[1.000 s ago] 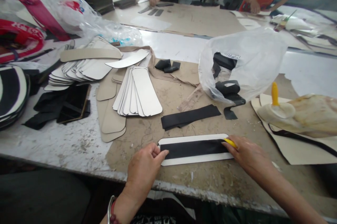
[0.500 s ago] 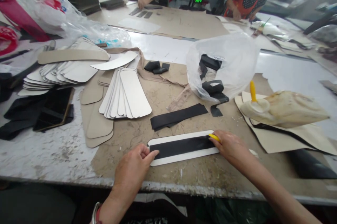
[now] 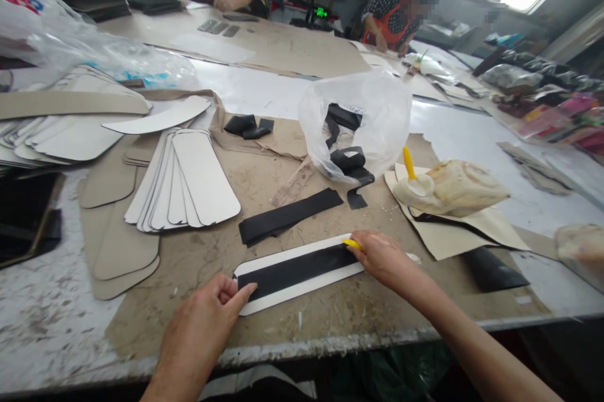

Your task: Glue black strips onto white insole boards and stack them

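Note:
A white panel (image 3: pixel 304 289) with rounded corners lies near the table's front edge, a black strip (image 3: pixel 292 270) running along its middle. At the left end, my left hand (image 3: pixel 201 320) is closed, its thumb on top of the strip and its fingers at the panel's edge. My right hand (image 3: pixel 382 258) grips a small yellow tool (image 3: pixel 351 243), whose tip rests on the strip's right end; the rest of the tool is hidden in the hand. Just beyond the panel lie more black strips (image 3: pixel 290 216), laid together.
Fanned white panels (image 3: pixel 202 175) lie to the left. A clear plastic bag (image 3: pixel 384 97) holds black strips. On the right, a stained whitish container (image 3: pixel 472 188) with a yellow handle (image 3: pixel 408 163) rests on beige sheets (image 3: pixel 443 238). Two people work at the far table (image 3: pixel 302 50).
The camera view has turned to the right, so things appear further left. Both hands keep their places at the two ends of the panel.

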Demonstrator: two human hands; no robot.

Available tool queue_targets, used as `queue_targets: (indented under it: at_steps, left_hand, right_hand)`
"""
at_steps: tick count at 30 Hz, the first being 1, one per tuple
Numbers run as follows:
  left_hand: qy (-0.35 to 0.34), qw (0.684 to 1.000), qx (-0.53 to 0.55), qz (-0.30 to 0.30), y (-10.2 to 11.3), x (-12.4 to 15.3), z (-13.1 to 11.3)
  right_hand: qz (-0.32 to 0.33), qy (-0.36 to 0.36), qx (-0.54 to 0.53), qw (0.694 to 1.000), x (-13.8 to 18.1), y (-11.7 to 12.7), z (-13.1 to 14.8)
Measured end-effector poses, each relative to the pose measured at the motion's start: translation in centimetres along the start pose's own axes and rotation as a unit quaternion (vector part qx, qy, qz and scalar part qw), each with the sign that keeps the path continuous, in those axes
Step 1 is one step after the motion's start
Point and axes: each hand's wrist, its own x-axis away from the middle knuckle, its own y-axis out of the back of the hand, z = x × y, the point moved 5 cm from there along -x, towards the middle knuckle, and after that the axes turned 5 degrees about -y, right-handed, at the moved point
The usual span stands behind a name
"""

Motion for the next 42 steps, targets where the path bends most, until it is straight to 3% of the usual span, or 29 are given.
queue_targets:
  at_steps: [14,42]
  left_hand:
    - [0.008,1.0,0.007,0.015,-0.3,-0.3,0.2]
    - [0.01,0.999,0.018,0.03,0.0,0.0,-0.1]
  right_hand:
    - [0.005,0.018,-0.06,0.998,0.6,0.7,-0.4]
    - [0.017,-0.011,-0.022,1.0,0.2,-0.4,-1.1]
